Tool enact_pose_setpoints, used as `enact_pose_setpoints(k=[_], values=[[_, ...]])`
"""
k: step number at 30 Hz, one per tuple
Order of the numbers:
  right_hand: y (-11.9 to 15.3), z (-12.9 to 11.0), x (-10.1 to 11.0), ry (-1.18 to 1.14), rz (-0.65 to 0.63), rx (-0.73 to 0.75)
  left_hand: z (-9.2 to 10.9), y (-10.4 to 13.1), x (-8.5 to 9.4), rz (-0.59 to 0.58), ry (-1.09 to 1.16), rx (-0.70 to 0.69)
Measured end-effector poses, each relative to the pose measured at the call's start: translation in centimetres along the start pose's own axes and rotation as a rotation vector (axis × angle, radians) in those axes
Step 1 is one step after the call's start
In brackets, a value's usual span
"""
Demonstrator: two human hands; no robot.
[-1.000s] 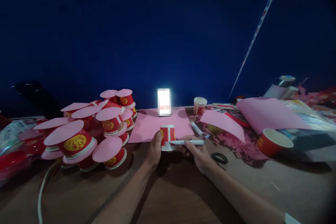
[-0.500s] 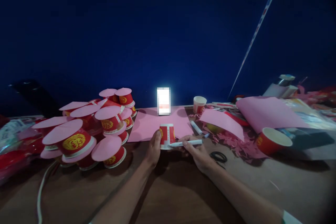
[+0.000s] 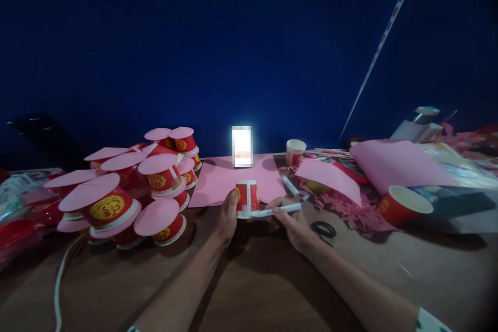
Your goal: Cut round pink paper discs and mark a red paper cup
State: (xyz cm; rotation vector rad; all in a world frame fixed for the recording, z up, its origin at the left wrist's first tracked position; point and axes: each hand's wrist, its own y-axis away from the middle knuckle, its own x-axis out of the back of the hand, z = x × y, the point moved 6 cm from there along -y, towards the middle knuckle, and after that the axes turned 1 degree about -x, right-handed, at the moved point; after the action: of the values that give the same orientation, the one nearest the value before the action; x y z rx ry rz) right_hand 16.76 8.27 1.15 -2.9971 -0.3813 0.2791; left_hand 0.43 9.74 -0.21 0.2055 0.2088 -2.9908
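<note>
Near the middle of the table, my left hand (image 3: 227, 218) is closed on a red and white paper cup (image 3: 246, 199) held upside down, its wide rim at the bottom. My right hand (image 3: 290, 220) grips a white marker (image 3: 277, 210) that lies nearly level, its tip at the lower part of the cup. Whether the tip touches the cup is hard to make out. Behind the cup lies a pink paper sheet (image 3: 218, 181). Another white marker (image 3: 290, 185) rests beside the sheet.
Several red cups with pink paper discs (image 3: 93, 194) are piled at the left, near a white cable (image 3: 60, 280). A bright blurred screen (image 3: 242, 146) stands behind. To the right are pink paper scraps (image 3: 360, 212), black-handled scissors (image 3: 323, 229), an open red cup (image 3: 406, 208) and another cup (image 3: 295, 151).
The marker tip has shifted slightly down along the cup toward its lower rim. Both hands keep their hold, and the view has moved a little.
</note>
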Motion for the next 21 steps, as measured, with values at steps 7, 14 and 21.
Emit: enact_pose_setpoints(k=[7,14,21], values=[[0.14,-0.06,-0.42,0.009,-0.028,-0.03,0.18,0.06,-0.24,-0.022,0.033,0.003],[0.12,-0.17,-0.25,-0.005,-0.01,-0.014,-0.03,0.0,-0.23,-0.004,0.049,0.033],[0.15,-0.24,-0.03,0.029,-0.001,0.025,0.0,-0.04,-0.22,-0.02,0.025,-0.016]])
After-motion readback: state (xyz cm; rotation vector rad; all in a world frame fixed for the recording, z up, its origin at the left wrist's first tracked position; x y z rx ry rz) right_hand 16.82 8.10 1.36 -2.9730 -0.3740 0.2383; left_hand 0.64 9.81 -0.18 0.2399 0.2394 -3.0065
